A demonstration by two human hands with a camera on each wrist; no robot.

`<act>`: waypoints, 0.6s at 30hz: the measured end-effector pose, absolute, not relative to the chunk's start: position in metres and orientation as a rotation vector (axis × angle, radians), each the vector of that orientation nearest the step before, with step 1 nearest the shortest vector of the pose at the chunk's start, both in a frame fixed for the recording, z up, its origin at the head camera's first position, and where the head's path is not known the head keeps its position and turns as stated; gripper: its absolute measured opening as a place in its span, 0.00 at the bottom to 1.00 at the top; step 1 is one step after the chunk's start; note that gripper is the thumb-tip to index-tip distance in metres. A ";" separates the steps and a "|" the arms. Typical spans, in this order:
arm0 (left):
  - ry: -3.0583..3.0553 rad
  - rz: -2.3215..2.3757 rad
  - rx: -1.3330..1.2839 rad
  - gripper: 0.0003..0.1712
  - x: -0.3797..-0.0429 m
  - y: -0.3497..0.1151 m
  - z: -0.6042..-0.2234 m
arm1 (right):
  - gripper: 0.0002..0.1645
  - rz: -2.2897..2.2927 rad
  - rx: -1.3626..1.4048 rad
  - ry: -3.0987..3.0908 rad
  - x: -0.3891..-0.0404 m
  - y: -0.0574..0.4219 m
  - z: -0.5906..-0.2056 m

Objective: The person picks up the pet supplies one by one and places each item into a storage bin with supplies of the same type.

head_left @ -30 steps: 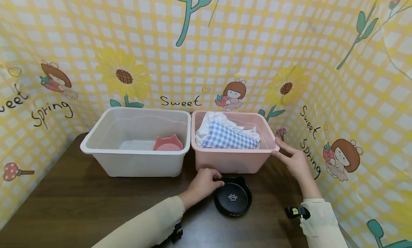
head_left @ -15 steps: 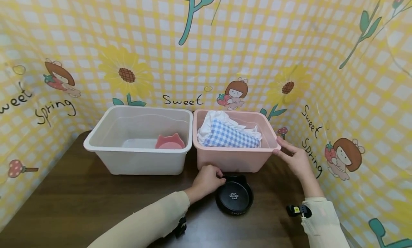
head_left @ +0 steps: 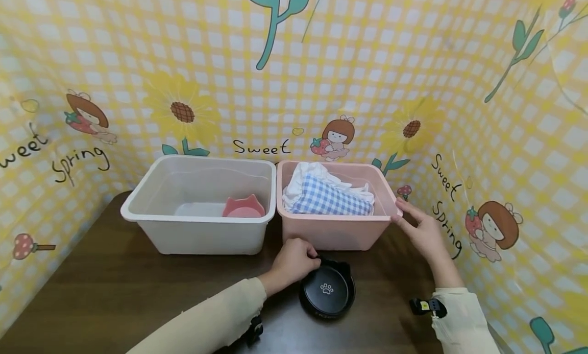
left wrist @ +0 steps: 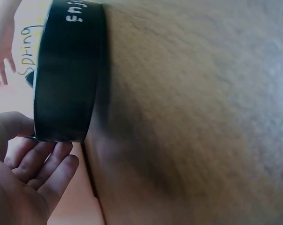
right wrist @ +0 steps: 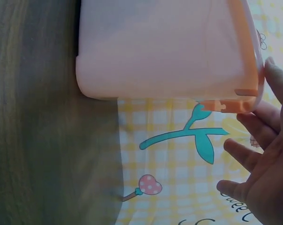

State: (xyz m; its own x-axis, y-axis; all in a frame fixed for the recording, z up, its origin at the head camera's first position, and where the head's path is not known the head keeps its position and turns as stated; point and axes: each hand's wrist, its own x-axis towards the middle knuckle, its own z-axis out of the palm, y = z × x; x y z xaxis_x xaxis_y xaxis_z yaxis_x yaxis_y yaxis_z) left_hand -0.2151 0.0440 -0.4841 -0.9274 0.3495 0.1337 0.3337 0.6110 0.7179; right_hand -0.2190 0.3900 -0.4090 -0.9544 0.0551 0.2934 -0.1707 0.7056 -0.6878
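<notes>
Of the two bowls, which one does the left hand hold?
The black bowl with the paw print: the left hand pinches its rim. The pink cat-eared bowl sits inside the white bin, untouched.

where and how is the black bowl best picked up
By its far-left rim, coming in from the left and pinching the edge. That seems best: the black bowl's rim stands raised round an open top, and the left hand pinches it there. The pink bin behind likely crowds the far side.
</notes>
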 end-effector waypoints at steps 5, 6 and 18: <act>2.793 1.272 0.651 0.05 -0.212 0.040 -0.468 | 0.33 1.091 0.123 -2.558 -0.222 0.386 -0.411; 2.790 1.277 0.659 0.05 -0.212 0.039 -0.465 | 0.33 1.098 0.120 -2.549 -0.222 0.386 -0.411; 2.732 1.339 0.782 0.05 -0.196 0.013 -0.407 | 0.34 1.184 0.098 -2.570 -0.224 0.388 -0.415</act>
